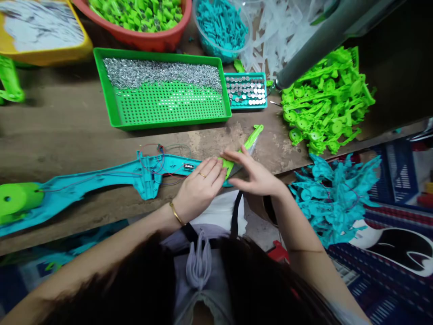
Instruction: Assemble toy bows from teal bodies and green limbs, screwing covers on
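Note:
A long blue plastic shell (98,181) lies along the table's front edge, with thin wires, a small black part (188,167) and a green cylinder (20,197) at its left end. Across its right end slants a light green plastic piece (251,139). My left hand (203,183) rests palm down over the shell's right end, its fingers pressed together against the green piece. On the other side of that piece is my right hand (255,175), thumb and fingers apart, fingertips touching it. A bit of clear plastic shows beside the green piece.
Behind are a green tray (111,108) of metal pins, a small teal tray (248,107) of silver discs, and red (165,43), yellow (67,56) and clear tubs. Green parts (328,104) and blue parts (334,194) are heaped at right. A grey pole (314,40) slants overhead.

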The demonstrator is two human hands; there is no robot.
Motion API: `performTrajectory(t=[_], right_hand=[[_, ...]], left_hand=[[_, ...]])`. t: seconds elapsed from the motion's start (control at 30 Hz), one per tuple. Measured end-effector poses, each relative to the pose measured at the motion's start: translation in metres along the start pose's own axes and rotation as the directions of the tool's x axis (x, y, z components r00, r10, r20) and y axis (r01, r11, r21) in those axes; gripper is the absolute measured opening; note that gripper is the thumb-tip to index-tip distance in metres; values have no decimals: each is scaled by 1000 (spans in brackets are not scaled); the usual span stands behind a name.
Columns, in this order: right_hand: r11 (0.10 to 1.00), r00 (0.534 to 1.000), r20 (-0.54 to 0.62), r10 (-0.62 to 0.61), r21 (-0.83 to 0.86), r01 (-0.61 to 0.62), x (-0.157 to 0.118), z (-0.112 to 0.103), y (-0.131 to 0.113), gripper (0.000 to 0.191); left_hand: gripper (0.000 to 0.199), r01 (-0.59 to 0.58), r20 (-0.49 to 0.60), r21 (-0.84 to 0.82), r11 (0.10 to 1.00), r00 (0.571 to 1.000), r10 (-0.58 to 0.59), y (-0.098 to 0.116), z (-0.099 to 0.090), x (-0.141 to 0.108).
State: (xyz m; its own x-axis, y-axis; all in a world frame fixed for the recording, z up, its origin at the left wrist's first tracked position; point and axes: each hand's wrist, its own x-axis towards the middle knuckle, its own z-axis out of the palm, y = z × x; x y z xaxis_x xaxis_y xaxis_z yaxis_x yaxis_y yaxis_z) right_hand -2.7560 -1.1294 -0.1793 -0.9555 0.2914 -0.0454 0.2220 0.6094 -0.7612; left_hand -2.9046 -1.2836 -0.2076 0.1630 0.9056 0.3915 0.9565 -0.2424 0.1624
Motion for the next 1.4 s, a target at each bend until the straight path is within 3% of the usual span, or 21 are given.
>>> performTrajectory(t=[0.07,0.1,0.17,0.2,0.23,0.37,0.47,0.57,0.63,0.7,0.77,0.83,0.9,0.97,1.03,1.1,1.23,1.33,1.4], right_hand=[[991,968,-216,130,56,-121,4,-14,18,46],[975,903,-369,220,46,-218,7,-20,29,41],[902,718,-597,357,21,-431,15,-26,53,39],[860,658,-637,402,17,-509,18,-27,63,41],[826,626,-644,440,17,-563,20,-25,71,42],[779,569,-667,481,26,-627,22,-18,80,41],[819,595,-647,477,81,-568,21,-23,79,39],[856,639,-569,517,359,-372,22,-34,79,42],[799,663,-525,533,570,-191,21,-38,75,44],[751,677,-534,507,658,-43,19,-39,65,46],[757,669,-583,461,652,47,15,-39,51,45],[778,647,-634,425,620,97,11,-38,37,43],[794,625,-669,401,594,127,5,-36,26,41],[788,661,-637,397,605,110,-1,-33,22,42],[771,746,-527,407,636,28,-6,-27,22,42],[770,790,-447,420,636,-49,-9,-19,23,37],[787,736,-513,441,616,-43,-8,-8,21,31],[743,745,-478,466,669,-35,-3,-16,16,39],[735,718,-506,479,678,-13,1,-25,12,42]], left_hand=[[31,-10,-3,23,1000,1000,11,-1,-1,1],[31,-16,-2,32,999,1000,16,-1,-3,2],[30,-15,4,42,999,1000,15,0,-6,2],[31,-8,4,43,999,1000,7,1,-7,2],[31,6,-1,44,999,1000,-5,4,-6,1],[37,87,-55,59,994,995,-84,13,5,-8],[40,101,-88,47,994,991,-97,16,14,-18],[40,72,-114,33,997,991,-67,15,13,-22],[38,57,-121,7,998,991,-56,13,5,-14],[36,89,-99,-64,994,991,-95,10,-6,6],[35,214,-3,-168,962,976,-218,6,-15,37],[40,386,215,-291,876,918,-333,1,-20,69],[34,480,450,-450,753,850,-273,-4,-20,94],[30,519,532,-567,640,824,-197,-6,-16,105],[26,515,497,-633,578,843,-206,-6,-12,105],[24,501,450,-665,554,861,-238,-4,-9,101],[28,504,422,-671,543,863,-279,-2,-6,95],[28,495,423,-650,576,866,-267,-3,-8,96],[29,491,436,-631,601,865,-249,-4,-11,96]])
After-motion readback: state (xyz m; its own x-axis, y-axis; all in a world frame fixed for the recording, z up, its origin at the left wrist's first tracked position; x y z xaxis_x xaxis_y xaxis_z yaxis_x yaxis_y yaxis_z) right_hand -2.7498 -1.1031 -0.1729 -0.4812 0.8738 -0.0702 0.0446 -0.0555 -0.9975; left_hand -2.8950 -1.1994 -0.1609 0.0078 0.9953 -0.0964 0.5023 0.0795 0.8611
